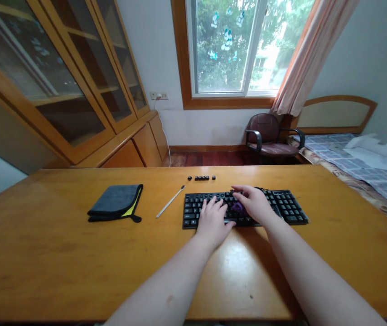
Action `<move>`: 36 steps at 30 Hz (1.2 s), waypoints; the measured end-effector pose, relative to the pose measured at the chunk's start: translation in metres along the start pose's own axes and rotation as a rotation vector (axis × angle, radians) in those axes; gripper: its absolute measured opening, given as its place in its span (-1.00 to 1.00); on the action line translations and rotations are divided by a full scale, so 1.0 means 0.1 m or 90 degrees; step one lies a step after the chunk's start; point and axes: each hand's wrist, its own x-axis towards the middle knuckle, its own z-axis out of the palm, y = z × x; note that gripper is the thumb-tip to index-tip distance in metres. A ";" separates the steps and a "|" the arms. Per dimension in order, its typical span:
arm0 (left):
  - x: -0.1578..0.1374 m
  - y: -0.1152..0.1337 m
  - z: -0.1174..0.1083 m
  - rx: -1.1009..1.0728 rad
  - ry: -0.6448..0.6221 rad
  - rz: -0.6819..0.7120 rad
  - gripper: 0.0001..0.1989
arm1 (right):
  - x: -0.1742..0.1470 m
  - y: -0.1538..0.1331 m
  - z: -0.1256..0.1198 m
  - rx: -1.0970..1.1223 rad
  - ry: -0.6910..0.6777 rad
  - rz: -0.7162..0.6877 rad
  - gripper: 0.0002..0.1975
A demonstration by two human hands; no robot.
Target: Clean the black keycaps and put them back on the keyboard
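From where I stand, the black keyboard (285,206) lies on the desk (146,262) directly beneath both hands. The left hand (212,225) rests on its left half, fingers loosely spread, gripping nothing. The right hand (255,203) is partly closed over the middle, thumb and fingertips close together near the back edge; I can't tell whether they pinch anything. A purple piece (237,207) sits on the keys between the hands, just beside the right one.

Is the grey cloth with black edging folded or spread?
Folded: the grey cloth lies in stacked layers, its yellow underside partly showing.
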 end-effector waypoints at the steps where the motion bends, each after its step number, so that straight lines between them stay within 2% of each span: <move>1: 0.00 0.00 0.01 0.008 -0.010 0.001 -0.44 | 0.11 -0.02 -0.01 -0.017 -0.042 -0.006 -0.69; 3: 0.00 -0.01 0.02 0.011 -0.025 0.000 -0.41 | 0.34 -0.02 0.00 -0.049 -0.137 -0.025 -0.73; 5: 0.00 -0.01 0.03 0.005 -0.033 -0.008 -0.41 | 0.52 0.02 0.04 -0.089 -0.197 -0.029 -0.76; 10: -0.01 0.00 0.04 -0.002 -0.027 -0.021 -0.44 | 0.68 0.21 0.17 -0.143 -0.224 -0.043 -0.78; 17: -0.02 0.01 0.06 -0.004 -0.021 -0.031 -0.45 | 0.66 0.26 0.23 -0.178 -0.256 -0.037 -0.78; 27: 0.00 -0.02 0.09 -0.017 -0.018 -0.043 -0.44 | 0.54 0.00 0.28 -0.415 -0.215 -0.091 -0.80; 36: 0.01 0.01 0.06 -0.021 -0.028 -0.052 -0.41 | 0.36 -0.25 0.29 -0.500 -0.272 -0.048 -0.73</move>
